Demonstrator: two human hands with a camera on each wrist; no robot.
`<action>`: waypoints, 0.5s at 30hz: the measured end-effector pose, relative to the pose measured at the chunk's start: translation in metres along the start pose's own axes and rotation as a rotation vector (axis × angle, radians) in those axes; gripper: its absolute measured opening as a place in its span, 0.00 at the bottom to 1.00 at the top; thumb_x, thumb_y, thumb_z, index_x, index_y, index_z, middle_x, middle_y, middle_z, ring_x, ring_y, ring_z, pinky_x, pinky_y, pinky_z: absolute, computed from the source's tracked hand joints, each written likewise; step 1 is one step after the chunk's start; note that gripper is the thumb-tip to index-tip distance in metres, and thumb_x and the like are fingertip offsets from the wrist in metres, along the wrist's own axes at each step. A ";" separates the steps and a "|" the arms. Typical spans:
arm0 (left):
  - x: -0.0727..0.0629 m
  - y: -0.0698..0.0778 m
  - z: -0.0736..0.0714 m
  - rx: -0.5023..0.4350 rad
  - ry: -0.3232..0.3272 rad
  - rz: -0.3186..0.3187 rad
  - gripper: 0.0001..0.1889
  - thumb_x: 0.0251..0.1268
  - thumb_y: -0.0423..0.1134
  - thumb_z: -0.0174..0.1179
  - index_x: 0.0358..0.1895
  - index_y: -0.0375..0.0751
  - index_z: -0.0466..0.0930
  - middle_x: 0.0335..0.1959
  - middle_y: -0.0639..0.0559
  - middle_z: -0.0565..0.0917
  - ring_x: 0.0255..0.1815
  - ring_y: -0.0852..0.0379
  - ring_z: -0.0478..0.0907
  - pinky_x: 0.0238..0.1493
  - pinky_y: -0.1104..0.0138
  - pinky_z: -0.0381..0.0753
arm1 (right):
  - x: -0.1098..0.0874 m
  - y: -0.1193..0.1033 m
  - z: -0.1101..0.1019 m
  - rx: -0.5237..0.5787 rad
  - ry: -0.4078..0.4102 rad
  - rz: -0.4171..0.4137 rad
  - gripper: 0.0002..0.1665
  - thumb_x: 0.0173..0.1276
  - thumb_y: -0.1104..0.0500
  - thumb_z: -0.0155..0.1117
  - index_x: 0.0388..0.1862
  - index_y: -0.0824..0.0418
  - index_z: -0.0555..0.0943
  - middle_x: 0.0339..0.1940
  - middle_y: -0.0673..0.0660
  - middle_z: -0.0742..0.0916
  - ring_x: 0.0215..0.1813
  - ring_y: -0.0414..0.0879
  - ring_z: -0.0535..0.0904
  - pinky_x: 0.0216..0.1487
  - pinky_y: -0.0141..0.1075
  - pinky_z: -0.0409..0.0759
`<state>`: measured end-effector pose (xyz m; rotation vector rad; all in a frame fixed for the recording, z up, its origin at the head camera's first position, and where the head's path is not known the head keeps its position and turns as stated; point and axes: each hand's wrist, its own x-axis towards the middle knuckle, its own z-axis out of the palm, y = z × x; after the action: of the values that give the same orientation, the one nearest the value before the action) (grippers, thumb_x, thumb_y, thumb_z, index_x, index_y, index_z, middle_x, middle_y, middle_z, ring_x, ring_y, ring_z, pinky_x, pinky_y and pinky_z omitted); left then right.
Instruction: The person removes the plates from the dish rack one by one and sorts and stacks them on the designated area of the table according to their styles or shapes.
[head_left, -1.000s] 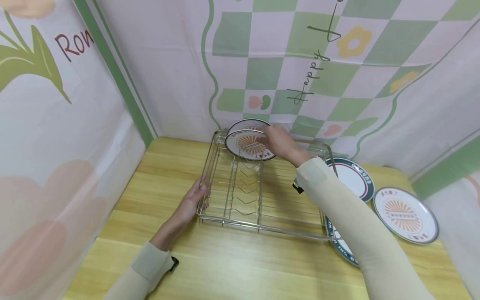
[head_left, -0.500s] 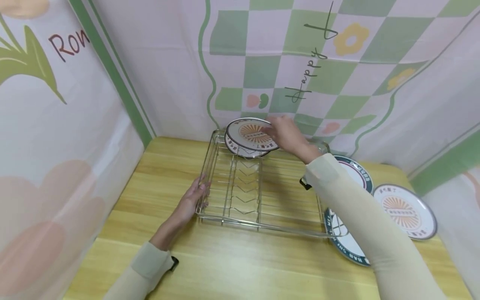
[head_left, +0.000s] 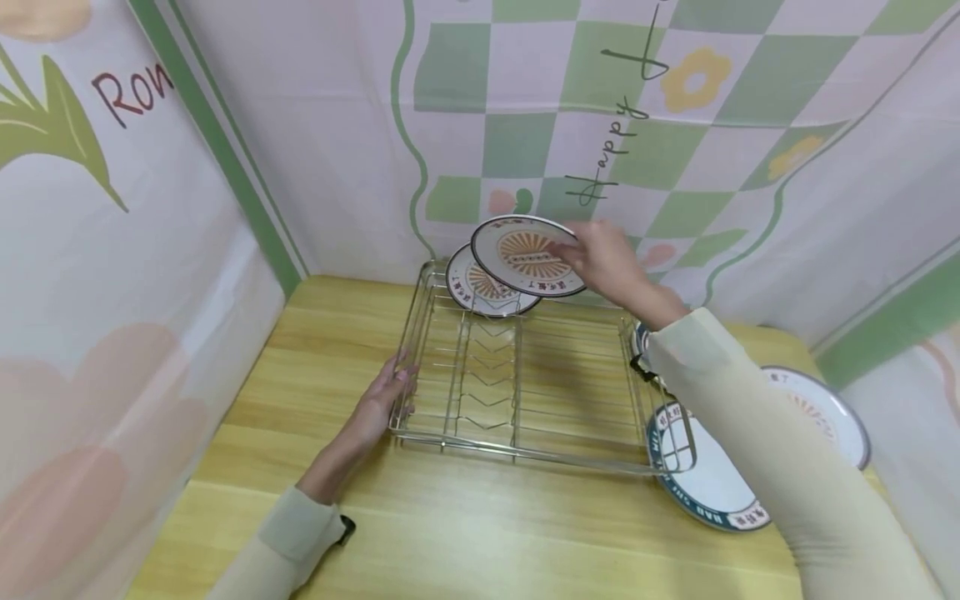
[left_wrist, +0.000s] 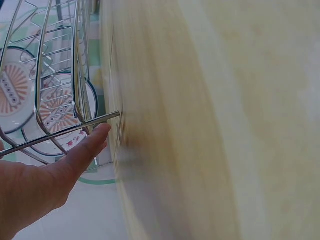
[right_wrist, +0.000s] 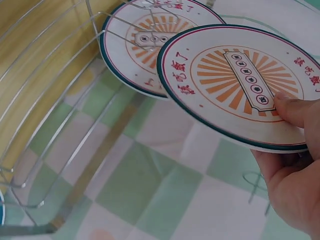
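Note:
My right hand pinches the edge of a white plate with an orange sunburst print, thumb on its face and fingers behind it. This plate is tilted above the back of a wire dish rack. Behind and to the left of it, a second sunburst plate leans in the rack's back left slots, partly covered. In the right wrist view, the held plate overlaps the other plate. My left hand holds the rack's left side wire; its thumb lies against the wire in the left wrist view.
On the wooden table, right of the rack, lie a green-rimmed plate and another sunburst plate, partly behind the right sleeve. More of a green rim shows by the cuff. A printed cloth wall stands close behind the rack.
My right hand has lifted the sunburst plate up and to the right, off the one behind it, which now shows more. My left hand stays on the rack.

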<state>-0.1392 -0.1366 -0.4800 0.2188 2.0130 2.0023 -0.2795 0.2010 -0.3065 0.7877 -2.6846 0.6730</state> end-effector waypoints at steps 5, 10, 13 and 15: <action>0.000 0.000 0.001 0.001 0.001 0.001 0.32 0.91 0.46 0.29 0.87 0.40 0.36 0.85 0.27 0.51 0.83 0.23 0.50 0.77 0.32 0.62 | -0.014 -0.002 -0.024 0.036 0.006 0.068 0.16 0.76 0.63 0.68 0.58 0.71 0.85 0.41 0.72 0.91 0.36 0.63 0.89 0.36 0.48 0.90; -0.001 0.001 0.001 0.006 0.008 0.001 0.32 0.91 0.48 0.30 0.87 0.40 0.37 0.84 0.27 0.52 0.83 0.23 0.51 0.77 0.33 0.63 | -0.029 0.001 -0.043 0.040 0.039 0.131 0.14 0.75 0.61 0.71 0.51 0.71 0.87 0.32 0.68 0.90 0.25 0.51 0.83 0.22 0.28 0.76; -0.002 0.002 0.002 0.002 0.009 0.002 0.32 0.91 0.48 0.30 0.87 0.39 0.37 0.84 0.27 0.51 0.83 0.23 0.51 0.77 0.33 0.63 | -0.038 0.002 -0.056 0.057 0.050 0.177 0.15 0.74 0.59 0.72 0.47 0.74 0.86 0.29 0.68 0.89 0.20 0.45 0.78 0.18 0.27 0.73; -0.002 0.002 0.002 -0.004 0.007 0.003 0.32 0.91 0.47 0.30 0.87 0.39 0.36 0.85 0.27 0.51 0.83 0.23 0.50 0.77 0.33 0.62 | -0.045 0.002 -0.066 0.057 0.050 0.230 0.17 0.74 0.57 0.72 0.44 0.74 0.86 0.27 0.69 0.89 0.19 0.43 0.78 0.16 0.28 0.73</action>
<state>-0.1370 -0.1348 -0.4774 0.2146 2.0135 2.0121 -0.2367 0.2554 -0.2672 0.4713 -2.7451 0.8139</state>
